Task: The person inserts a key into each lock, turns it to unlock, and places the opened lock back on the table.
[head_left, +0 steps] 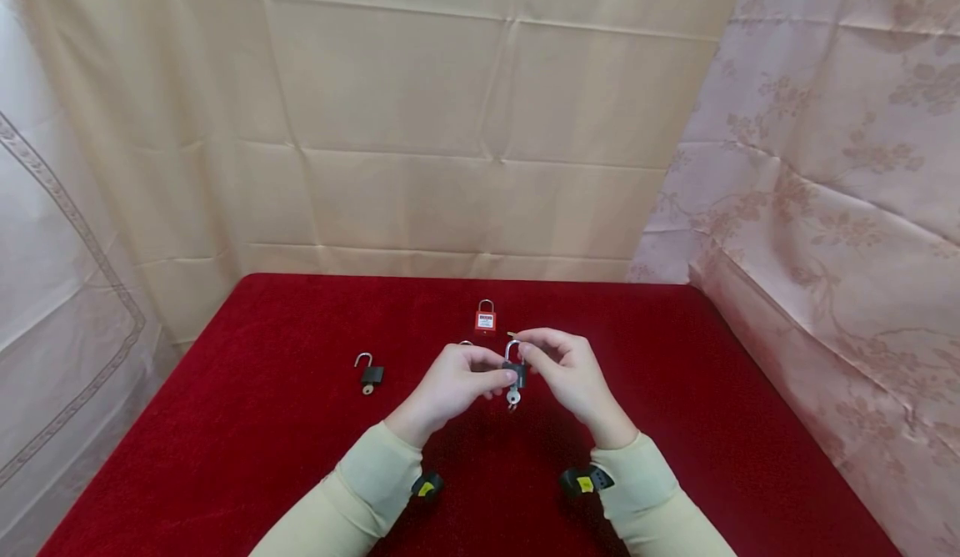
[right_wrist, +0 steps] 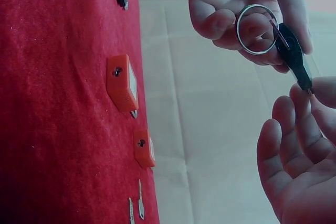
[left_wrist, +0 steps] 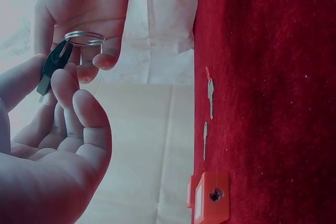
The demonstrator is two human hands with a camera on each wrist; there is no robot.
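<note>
My left hand (head_left: 453, 380) pinches a small black padlock (head_left: 519, 375) between thumb and fingers, above the table. The padlock's silver shackle (head_left: 511, 345) points up, and my right hand (head_left: 573, 378) pinches it at its right side. I cannot tell whether the shackle is locked. A key (head_left: 513, 395) sticks out of the lock's underside, with a metal ring (right_wrist: 256, 29) through it. In the left wrist view the same padlock (left_wrist: 52, 66) is edge-on between both hands.
On the red cloth-covered table (head_left: 247, 424), another black padlock (head_left: 372, 375) lies at left, shackle swung open, key in it. An orange padlock (head_left: 485, 320) lies beyond my hands; a second (right_wrist: 144, 148) shows in the right wrist view. Two loose keys (left_wrist: 210, 98) lie near them.
</note>
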